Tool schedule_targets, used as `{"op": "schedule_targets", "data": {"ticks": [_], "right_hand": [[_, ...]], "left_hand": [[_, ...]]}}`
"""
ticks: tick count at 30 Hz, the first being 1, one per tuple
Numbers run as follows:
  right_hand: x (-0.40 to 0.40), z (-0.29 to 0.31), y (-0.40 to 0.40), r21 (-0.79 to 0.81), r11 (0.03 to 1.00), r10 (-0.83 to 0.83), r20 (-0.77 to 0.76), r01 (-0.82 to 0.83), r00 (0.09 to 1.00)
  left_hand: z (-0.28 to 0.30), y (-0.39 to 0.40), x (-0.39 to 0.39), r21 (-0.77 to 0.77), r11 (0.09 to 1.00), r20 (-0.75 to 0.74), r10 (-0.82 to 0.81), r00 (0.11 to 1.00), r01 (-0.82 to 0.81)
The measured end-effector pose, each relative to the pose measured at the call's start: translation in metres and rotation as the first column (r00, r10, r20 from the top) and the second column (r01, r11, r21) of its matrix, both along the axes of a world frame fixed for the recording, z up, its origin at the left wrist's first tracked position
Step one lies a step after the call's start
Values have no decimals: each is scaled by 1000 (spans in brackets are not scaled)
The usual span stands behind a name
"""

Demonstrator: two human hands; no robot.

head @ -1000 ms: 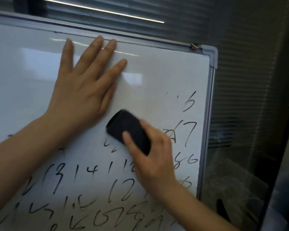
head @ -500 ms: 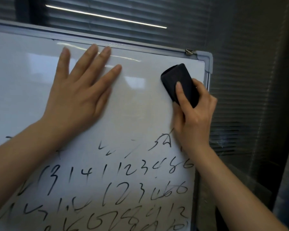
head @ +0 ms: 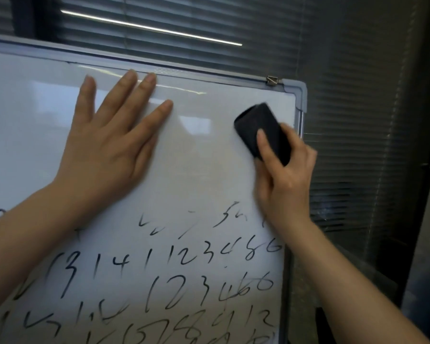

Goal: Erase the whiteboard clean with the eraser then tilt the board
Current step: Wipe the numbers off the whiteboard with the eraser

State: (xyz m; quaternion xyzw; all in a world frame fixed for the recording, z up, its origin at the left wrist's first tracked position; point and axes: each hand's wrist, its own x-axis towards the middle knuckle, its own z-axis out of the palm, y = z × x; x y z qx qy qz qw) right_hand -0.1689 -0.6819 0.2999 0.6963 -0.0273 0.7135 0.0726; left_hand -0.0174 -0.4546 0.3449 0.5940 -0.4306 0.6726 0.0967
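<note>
Whiteboard (head: 204,170) cleaning is shown partway done: the upper part of the white surface is wiped bare, while rows of black handwritten numbers (head: 184,259) are seen across the lower part, with a few smeared strokes just above them. The board fills the left and middle of the view and is bordered by a grey frame (head: 299,95), whose rounded top right corner is seen with a small metal clip (head: 272,80) just beside it.

A black eraser (head: 262,130) is pressed against the board near that top right corner, close to the right edge of the frame. It is gripped by the right hand (head: 286,180), whose fingers (head: 265,147) and thumb are curled around its sides, with one finger laid over its back.

The left hand (head: 107,150) is laid flat on the bare upper area of the board, its fingers straight and spread apart, the tips reaching almost to the top frame.

Dark window blinds (head: 358,120) are seen behind and to the right of the board.
</note>
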Motion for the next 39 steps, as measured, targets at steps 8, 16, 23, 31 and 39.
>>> {"op": "schedule_targets", "data": {"ticks": [8,16,23,31,39], "right_hand": [[0,-4,2,18,1000,-13,23,13,1000],[-8,-62,20,3,1000,14,-80,-14,997],[-2,-42,63,19,994,105,-15,-104,994],[54,-44,197,-15,952,307,14,-307,952],[126,-60,352,-76,935,329,-178,-347,927]], "left_hand": [[0,2,1,2,1000,1,-15,1000,15],[-1,12,-6,41,999,-36,-19,999,20],[-8,69,-3,65,994,-112,-78,991,86],[-29,216,38,78,985,-198,165,966,-153],[-39,369,82,149,955,-262,288,921,-257]]}}
